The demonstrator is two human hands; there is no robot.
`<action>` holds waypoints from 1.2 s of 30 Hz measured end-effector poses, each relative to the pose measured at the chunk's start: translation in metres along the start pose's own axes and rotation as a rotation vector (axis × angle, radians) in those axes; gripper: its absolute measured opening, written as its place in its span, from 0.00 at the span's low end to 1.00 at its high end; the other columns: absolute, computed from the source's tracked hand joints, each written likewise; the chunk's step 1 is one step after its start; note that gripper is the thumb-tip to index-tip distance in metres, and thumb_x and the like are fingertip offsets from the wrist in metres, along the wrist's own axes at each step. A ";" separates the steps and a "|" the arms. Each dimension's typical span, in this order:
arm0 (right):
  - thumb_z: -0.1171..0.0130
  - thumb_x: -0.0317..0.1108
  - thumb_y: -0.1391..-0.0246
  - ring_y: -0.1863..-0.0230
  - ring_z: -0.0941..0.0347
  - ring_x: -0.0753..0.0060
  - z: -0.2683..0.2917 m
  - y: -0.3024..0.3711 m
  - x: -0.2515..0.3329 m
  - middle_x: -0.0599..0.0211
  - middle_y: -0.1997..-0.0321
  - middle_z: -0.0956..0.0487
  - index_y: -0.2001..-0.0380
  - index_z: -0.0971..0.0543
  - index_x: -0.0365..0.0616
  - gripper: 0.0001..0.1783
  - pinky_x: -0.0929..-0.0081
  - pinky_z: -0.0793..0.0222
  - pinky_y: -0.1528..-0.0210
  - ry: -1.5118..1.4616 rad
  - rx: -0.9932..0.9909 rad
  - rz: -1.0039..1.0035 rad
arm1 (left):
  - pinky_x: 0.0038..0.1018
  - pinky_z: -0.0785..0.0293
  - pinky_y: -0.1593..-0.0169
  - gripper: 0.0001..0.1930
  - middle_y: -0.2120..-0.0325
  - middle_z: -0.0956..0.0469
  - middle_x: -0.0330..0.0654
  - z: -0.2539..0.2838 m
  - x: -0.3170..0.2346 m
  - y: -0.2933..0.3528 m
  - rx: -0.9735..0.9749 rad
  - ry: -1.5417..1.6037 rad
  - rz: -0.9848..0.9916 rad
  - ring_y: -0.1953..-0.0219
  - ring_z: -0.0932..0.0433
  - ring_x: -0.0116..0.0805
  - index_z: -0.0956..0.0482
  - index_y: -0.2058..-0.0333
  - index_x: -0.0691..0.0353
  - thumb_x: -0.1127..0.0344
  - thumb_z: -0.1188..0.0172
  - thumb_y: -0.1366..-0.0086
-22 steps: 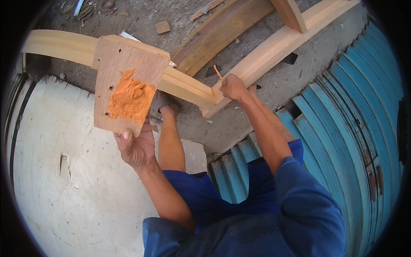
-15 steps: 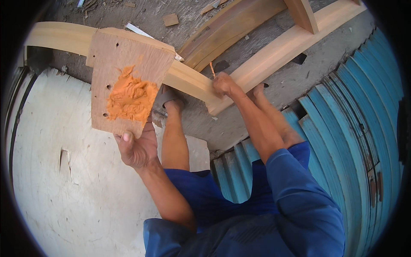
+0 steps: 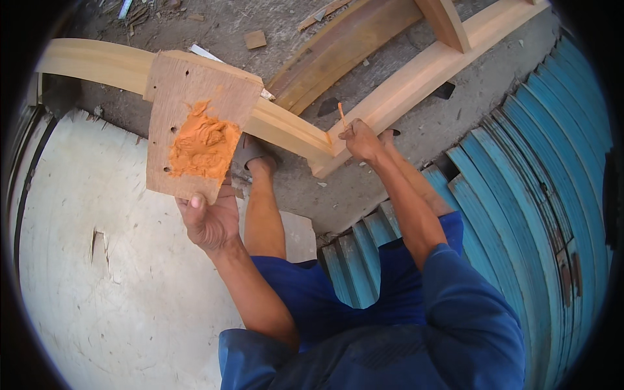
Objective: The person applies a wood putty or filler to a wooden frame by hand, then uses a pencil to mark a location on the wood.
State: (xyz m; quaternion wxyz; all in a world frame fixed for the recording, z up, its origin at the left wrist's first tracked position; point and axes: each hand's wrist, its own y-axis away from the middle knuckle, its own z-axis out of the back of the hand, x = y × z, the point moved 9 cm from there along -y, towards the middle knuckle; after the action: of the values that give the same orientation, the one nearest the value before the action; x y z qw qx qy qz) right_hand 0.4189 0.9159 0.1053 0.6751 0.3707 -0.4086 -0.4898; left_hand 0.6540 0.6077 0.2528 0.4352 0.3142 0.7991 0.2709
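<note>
My left hand (image 3: 213, 218) grips the lower edge of a flat plywood board (image 3: 224, 84), thumb on top. A thick heap of orange putty (image 3: 203, 146) lies on the board's middle. Closed around a thin, orange-smeared tool (image 3: 341, 114), my right hand (image 3: 363, 140) rests at the corner of a pale wooden frame. Most of that tool is hidden by my fingers, so its kind is unclear. At this corner a grooved rail (image 3: 283, 127) meets a longer timber (image 3: 406, 91), and an orange streak (image 3: 329, 138) marks the joint.
A white, scuffed sheet (image 3: 84, 260) spreads on the left. Stacked blue slats (image 3: 520, 188) stand along the right. Beyond the rail lies a brownish board (image 3: 344, 55), and an upright wooden piece (image 3: 445, 26) joins the long timber. Wood scraps (image 3: 255, 39) litter the concrete floor.
My right hand has shifted right with the tool, away from the joint, where an orange streak now shows. The board in my left hand has moved slightly right.
</note>
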 end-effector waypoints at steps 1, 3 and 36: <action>0.50 0.35 0.34 0.69 0.20 0.61 -0.005 -0.007 -0.006 0.49 0.65 0.18 0.59 0.28 0.31 0.14 0.64 0.25 0.67 -0.061 0.005 -0.029 | 0.50 0.36 0.29 0.46 0.33 0.38 0.55 0.000 0.000 0.000 0.002 0.002 0.003 0.32 0.35 0.52 0.47 0.29 0.67 0.66 0.35 0.45; 0.49 0.34 0.34 0.71 0.21 0.63 -0.024 -0.023 -0.001 0.51 0.65 0.18 0.58 0.28 0.30 0.14 0.65 0.26 0.70 -0.188 0.019 -0.082 | 0.50 0.36 0.29 0.46 0.33 0.38 0.55 -0.001 0.000 -0.001 0.010 0.005 0.004 0.32 0.35 0.52 0.47 0.29 0.67 0.66 0.35 0.46; 0.51 0.35 0.35 0.63 0.21 0.37 0.156 0.137 0.038 0.41 0.64 0.18 0.58 0.29 0.30 0.14 0.49 0.27 0.53 -0.375 -0.181 -0.008 | 0.45 0.33 0.31 0.42 0.37 0.34 0.55 -0.044 0.034 -0.005 0.121 -0.113 0.018 0.35 0.31 0.51 0.43 0.33 0.70 0.69 0.33 0.45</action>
State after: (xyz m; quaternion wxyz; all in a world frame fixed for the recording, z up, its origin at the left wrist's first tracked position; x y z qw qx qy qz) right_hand 0.3324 0.8972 0.2972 0.6158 0.2126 -0.4797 -0.5877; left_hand 0.5996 0.6229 0.2524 0.4573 0.3619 0.7853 0.2077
